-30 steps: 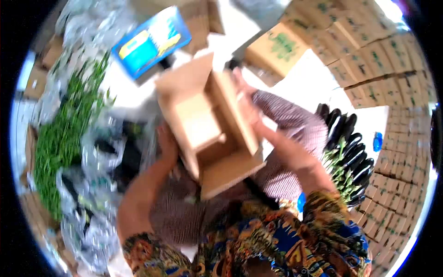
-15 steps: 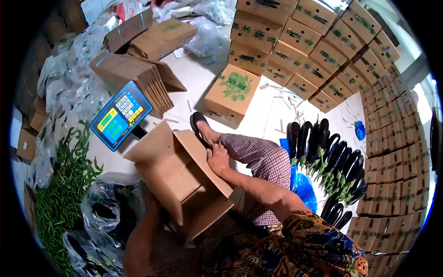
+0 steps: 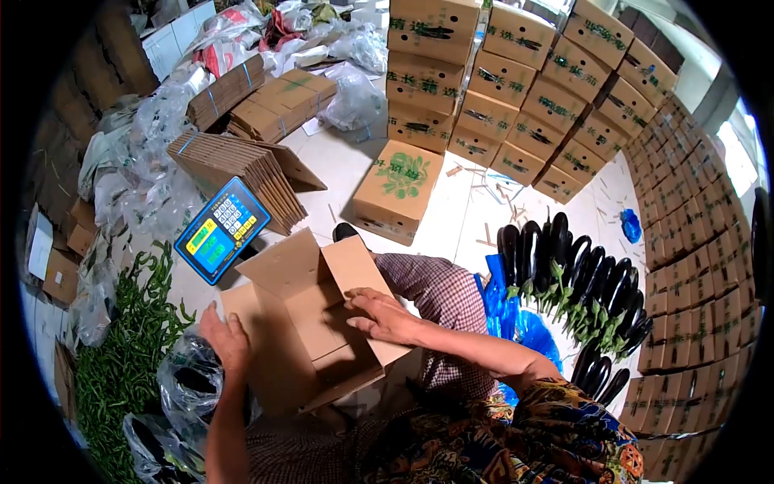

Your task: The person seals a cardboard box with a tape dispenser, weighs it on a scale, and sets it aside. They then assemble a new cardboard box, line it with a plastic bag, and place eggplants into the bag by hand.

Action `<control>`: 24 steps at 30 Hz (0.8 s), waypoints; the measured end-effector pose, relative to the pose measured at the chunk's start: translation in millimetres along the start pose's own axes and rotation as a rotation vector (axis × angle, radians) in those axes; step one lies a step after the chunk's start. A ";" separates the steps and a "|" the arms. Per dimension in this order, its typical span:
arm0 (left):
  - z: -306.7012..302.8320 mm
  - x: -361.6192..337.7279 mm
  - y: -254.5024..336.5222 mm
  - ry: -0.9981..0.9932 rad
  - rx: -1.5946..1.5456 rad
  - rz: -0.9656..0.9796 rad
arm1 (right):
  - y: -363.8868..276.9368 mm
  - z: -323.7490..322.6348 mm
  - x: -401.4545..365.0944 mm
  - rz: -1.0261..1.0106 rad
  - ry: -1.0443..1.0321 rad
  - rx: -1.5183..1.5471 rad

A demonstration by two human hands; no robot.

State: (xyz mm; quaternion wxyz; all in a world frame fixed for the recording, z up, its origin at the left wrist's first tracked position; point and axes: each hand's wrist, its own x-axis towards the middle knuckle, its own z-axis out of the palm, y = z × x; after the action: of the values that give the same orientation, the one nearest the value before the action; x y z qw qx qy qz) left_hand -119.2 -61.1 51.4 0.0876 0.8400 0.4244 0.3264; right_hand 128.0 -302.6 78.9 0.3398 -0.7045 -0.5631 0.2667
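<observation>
An open cardboard box [image 3: 310,319] stands in front of me with its flaps raised, and I see bare cardboard inside. My left hand [image 3: 226,337] is at the outer left side of the box, fingers stretched and thumb apart. Over the right flap lies my right hand [image 3: 383,316], its fingers spread toward the opening. Just beyond the box is a digital scale display [image 3: 222,230] with a keypad and a blue frame.
Eggplants [image 3: 564,274] lie in rows on the right, beside blue plastic [image 3: 532,335]. Green peppers [image 3: 121,355] are heaped on the left. A closed carton [image 3: 399,194], flattened cartons [image 3: 234,173] and stacked cartons [image 3: 516,73] stand farther off.
My left hand has come up from low beside the box to its left side. My right hand has moved from the flap's outer far edge onto the flap. The view has shifted slightly.
</observation>
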 end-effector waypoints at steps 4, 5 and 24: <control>34.4 -9.6 -3.4 -0.232 -0.051 0.053 | -31.9 -56.7 -21.4 -0.115 0.141 0.207; 50.3 -10.3 -18.0 -0.448 -0.014 -0.043 | -40.4 -73.8 -29.8 -0.062 0.213 0.289; 96.0 101.1 217.5 -0.305 -0.482 0.529 | 197.0 -91.3 -15.3 0.376 0.198 -0.033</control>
State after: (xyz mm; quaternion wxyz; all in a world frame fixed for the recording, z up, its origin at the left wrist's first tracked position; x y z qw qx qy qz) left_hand 126.4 -106.6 117.6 0.2572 0.9148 0.0863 0.2993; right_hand 314.5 -360.4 -17.5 0.3263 -0.8254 -0.3900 0.2454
